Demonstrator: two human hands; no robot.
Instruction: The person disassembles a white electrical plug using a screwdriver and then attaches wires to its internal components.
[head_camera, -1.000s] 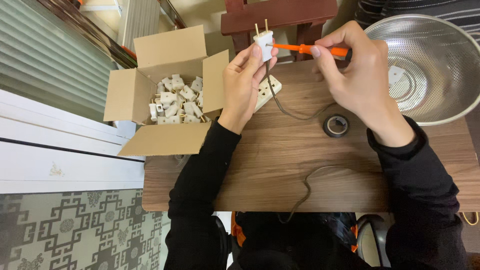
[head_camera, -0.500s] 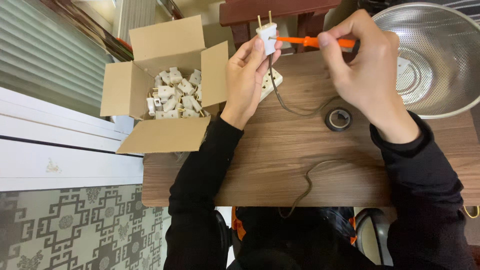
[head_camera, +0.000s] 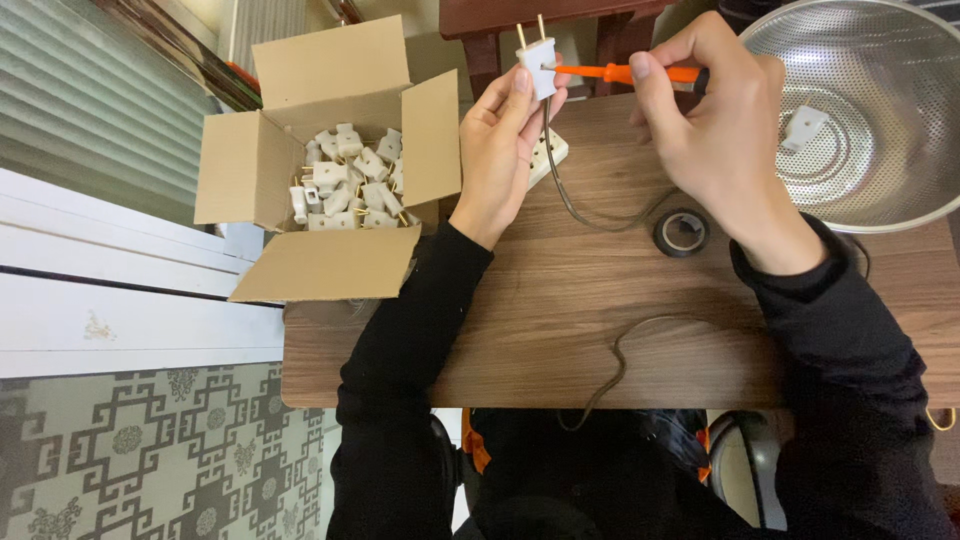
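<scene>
Up near the far edge of the wooden desk (head_camera: 560, 300), the left hand (head_camera: 505, 140) is closed around a white two-prong plug (head_camera: 538, 55), holding it with its brass prongs pointing up and away. The right hand (head_camera: 715, 120) grips an orange-handled screwdriver (head_camera: 620, 73) that lies level, its tip touching the side of the plug. A thin dark cord (head_camera: 590, 215) runs down from the plug, curves across the desk and drops over the near edge. Just beside the right wrist lies a small roll of black tape (head_camera: 682, 232). Partly hidden under the left hand is a white socket block (head_camera: 549, 155). An open cardboard box (head_camera: 330, 160) full of white plugs stands at the left, and a perforated metal bowl (head_camera: 860, 120) holding one white part stands at the right.
</scene>
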